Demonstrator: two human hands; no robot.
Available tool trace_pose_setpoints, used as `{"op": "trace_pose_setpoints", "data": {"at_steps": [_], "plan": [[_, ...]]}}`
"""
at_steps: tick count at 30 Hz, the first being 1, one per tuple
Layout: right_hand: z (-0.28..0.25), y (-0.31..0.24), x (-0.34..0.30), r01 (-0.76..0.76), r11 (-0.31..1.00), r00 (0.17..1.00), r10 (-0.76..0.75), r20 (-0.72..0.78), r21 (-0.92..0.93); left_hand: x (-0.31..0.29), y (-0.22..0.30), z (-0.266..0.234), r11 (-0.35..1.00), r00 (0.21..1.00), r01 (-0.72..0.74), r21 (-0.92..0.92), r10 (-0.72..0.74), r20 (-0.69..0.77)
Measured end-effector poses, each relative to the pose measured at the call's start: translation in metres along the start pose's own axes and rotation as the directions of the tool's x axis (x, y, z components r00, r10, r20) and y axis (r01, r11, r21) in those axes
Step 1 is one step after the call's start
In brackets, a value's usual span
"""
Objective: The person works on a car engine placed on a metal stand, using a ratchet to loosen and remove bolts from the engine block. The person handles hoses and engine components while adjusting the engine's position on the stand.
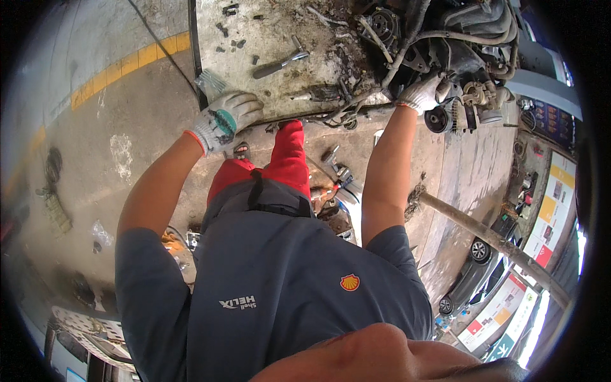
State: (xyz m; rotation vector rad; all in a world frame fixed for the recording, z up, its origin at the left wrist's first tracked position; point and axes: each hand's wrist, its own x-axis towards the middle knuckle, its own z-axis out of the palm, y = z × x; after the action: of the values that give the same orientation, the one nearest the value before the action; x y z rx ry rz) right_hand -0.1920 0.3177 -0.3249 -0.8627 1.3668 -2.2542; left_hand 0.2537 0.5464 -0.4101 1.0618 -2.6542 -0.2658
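My left hand (229, 120), in a white work glove with a green and black patch, lies with fingers outstretched on the near left edge of a grimy workbench (267, 39). A small clear plastic piece (210, 81) sits just beyond it. Farther in, a ratchet wrench (280, 63) rests among several loose bolts (222, 30). On the right, my gloved right hand (421, 95) reaches against a dirty engine (474, 48), above a black ribbed pulley (438, 119). Its fingertips are partly hidden by engine parts, so its grip is unclear.
Near the bench edge lie a dark-handled tool (324, 93) and wiring (347, 118). Power tools (340, 175) stand on the floor below. A pole (496, 242) slants at the right, with a parked car (474, 274) beyond. A cable (162, 48) runs left of the bench.
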Motion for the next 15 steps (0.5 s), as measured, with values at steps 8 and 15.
{"op": "trace_pose_setpoints", "data": {"at_steps": [8,15], "plan": [[-0.001,0.009,0.011,0.057,0.994,0.998,-0.06,-0.032,-0.089,0.002,0.004,-0.01,0.998,0.996,0.044,-0.037,-0.041,0.084],[-0.007,0.022,0.019,0.036,0.999,0.999,-0.037,0.025,0.04,0.002,0.008,-0.014,0.997,0.996,0.044,-0.058,-0.04,0.074]]}}
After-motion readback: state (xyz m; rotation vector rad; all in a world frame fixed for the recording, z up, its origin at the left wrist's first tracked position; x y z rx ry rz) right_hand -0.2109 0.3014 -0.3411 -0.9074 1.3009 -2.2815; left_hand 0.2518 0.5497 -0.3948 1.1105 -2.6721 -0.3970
